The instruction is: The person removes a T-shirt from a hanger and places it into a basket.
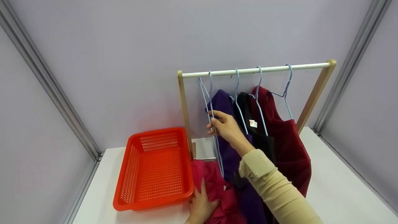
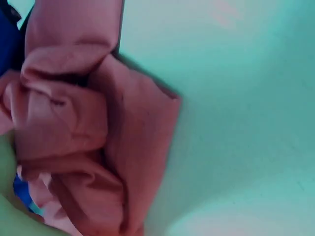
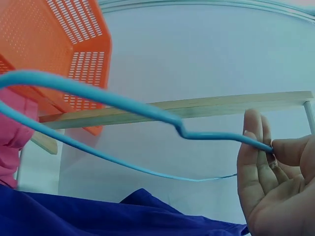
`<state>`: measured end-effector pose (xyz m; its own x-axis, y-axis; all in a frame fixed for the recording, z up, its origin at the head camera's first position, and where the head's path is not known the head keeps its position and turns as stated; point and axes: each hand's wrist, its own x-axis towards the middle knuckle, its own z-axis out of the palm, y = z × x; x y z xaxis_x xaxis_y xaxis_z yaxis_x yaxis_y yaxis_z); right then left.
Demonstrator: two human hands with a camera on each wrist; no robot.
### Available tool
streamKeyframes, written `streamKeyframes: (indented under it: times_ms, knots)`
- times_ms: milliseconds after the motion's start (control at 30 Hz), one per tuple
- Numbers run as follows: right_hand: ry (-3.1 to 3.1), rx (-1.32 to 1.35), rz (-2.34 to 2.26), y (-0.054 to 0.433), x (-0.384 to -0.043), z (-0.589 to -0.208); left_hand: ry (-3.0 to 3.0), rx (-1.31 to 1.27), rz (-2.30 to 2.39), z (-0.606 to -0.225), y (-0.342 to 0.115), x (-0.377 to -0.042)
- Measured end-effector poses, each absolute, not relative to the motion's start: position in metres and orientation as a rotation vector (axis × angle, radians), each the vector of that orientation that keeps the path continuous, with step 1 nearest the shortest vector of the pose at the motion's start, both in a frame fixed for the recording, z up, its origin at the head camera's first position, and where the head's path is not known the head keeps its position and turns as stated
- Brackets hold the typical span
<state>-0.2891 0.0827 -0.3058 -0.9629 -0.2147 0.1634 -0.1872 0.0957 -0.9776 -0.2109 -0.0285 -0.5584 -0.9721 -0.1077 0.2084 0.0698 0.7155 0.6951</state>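
My right hand (image 1: pixel 225 126) pinches the light blue wire of a bare hanger (image 1: pixel 219 152) between thumb and fingers. The hanger's hook is at the rail near its left end. In the right wrist view the wire (image 3: pixel 142 110) runs from the fingertips across to the left. Low in the head view, my left hand (image 1: pixel 202 207) rests on a bunched pink garment (image 1: pixel 210 175), its fingers spread. The left wrist view shows the folded cloth (image 2: pixel 142 118) on the white table, with most of that hand out of frame.
A white rail (image 1: pixel 276 69) on wooden posts bears several hangers. Purple (image 1: pixel 226 102), black (image 1: pixel 264 146) and dark red (image 1: pixel 292 143) garments hang to the right of the bare hanger. A red-orange basket (image 1: pixel 160 200) stands on the table at left. Pale panels enclose the table.
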Motion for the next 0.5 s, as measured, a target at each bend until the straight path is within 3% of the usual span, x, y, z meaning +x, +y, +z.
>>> streamKeyframes:
  times_ms: [200, 500]
  knots:
    - [2.276, -0.455, -2.052, 0.077, -0.289, -0.298, -2.647, -0.029, -1.366, -0.566, -0.036, -0.217]
    - [2.226, -0.464, -2.054, 0.069, -0.289, -0.29, -2.578, -0.218, -1.389, -0.561, -0.04, -0.223]
